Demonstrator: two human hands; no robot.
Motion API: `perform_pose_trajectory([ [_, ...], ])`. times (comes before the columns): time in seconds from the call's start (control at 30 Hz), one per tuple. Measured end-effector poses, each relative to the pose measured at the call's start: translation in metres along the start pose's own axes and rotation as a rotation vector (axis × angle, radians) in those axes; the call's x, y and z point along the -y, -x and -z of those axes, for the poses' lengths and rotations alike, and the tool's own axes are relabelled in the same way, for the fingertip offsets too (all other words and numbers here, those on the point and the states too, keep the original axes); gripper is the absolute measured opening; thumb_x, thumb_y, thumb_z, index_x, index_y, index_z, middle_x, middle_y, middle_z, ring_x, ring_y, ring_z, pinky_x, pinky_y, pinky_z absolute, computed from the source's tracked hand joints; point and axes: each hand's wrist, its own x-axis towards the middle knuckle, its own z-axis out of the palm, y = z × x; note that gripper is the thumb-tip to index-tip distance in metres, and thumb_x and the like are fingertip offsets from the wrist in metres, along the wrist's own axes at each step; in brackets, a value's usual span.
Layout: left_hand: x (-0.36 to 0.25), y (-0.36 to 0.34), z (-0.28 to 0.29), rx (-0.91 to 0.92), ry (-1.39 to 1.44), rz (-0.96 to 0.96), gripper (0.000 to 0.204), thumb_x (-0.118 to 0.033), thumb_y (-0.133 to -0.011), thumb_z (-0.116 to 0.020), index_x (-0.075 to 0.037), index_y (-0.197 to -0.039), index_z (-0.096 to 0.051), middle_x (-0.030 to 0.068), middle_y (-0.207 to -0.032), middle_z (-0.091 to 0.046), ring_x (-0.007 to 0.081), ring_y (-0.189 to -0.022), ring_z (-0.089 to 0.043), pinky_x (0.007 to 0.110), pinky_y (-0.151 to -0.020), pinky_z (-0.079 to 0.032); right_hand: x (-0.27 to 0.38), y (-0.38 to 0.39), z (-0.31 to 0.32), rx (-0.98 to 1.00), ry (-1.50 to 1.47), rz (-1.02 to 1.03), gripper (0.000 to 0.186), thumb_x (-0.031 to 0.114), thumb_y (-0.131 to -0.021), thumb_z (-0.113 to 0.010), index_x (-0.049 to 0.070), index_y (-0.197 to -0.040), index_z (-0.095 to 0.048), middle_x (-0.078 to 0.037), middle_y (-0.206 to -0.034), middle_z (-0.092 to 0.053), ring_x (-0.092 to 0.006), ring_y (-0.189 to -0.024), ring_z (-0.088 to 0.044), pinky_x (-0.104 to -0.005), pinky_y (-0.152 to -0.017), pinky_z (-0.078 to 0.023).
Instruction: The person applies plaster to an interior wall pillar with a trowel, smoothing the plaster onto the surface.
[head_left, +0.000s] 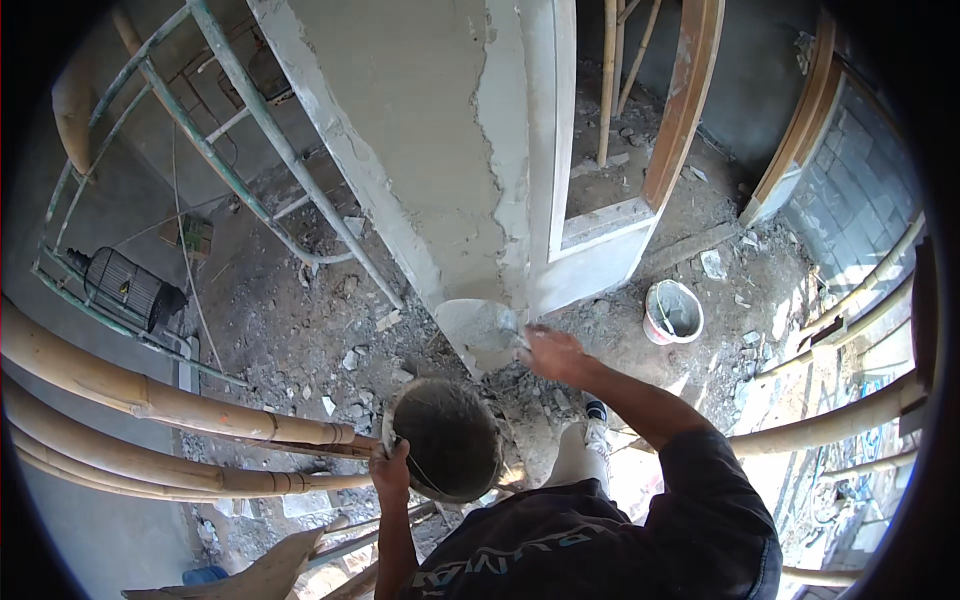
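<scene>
The person's left hand [391, 464] curled below left of centre, left forearm [396, 535] rising from the lower edge, right hand [550, 352] closed near centre, right arm [640, 405] outstretched

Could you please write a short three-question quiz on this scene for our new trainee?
1. Which of the person's hands holds the edge of the dark bucket?
2. True or false: the white bucket stands to the left of the dark bucket.
3. What comes in from the picture's left edge, ending close to the hand at the dark bucket?
A) A garden hose
B) Bamboo poles
C) A wooden ladder

Key:
1. The left hand.
2. False; it stands to the right of it.
3. B, bamboo poles.
</scene>
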Motion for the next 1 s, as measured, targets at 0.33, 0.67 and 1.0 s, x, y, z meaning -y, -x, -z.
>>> perform_pose_trajectory([
  [0.33, -0.068, 0.027, -0.053, 0.017, -0.316, -0.144, 0.028, -0.017, -0.086, -0.072, -0.002, -0.072, -0.054, 0.0026, -0.063, -0.050, 0.0100, -0.062, -0.043, 0.032, -0.058, -0.040, 0.046, 0.055, -0.085, 0.659, -0.059, 0.078, 0.052, 0.027, -0.088, -0.059, -0.010, -0.124, -0.048, -0.028, -0.117, -0.062, -0.0444, -0.102, -0.065, -0.0511, -0.087, -0.053],
  [0.67, -0.089, 0.014, -0.066, 0.266, 0.044, -0.285, 0.016, -0.006, -0.088, -0.070, 0.000, -0.078, -0.060, -0.0008, -0.070, -0.052, 0.0070, -0.068, -0.045, 0.026, -0.062, -0.039, 0.096, 0.108, -0.047, 0.414, 0.006, 0.174, 0.023, 0.013, -0.087, -0.058, -0.001, -0.104, -0.067, -0.021, -0.101, -0.067, -0.0343, -0.091, -0.072, -0.0446, -0.074, -0.060],
  [1.0, -0.116, 0.029, -0.106, 0.379, -0.252, -0.581, 0.016, -0.009, -0.086, -0.072, -0.001, -0.077, -0.060, 0.0093, -0.067, -0.052, 0.0174, -0.058, -0.047, 0.031, -0.056, -0.042, 0.053, 0.091, -0.061, 0.398, 0.103, 0.048, 0.024, 0.015, -0.084, -0.061, 0.005, -0.104, -0.070, -0.014, -0.112, -0.066, -0.0307, -0.107, -0.066, -0.0430, -0.081, -0.059],
])
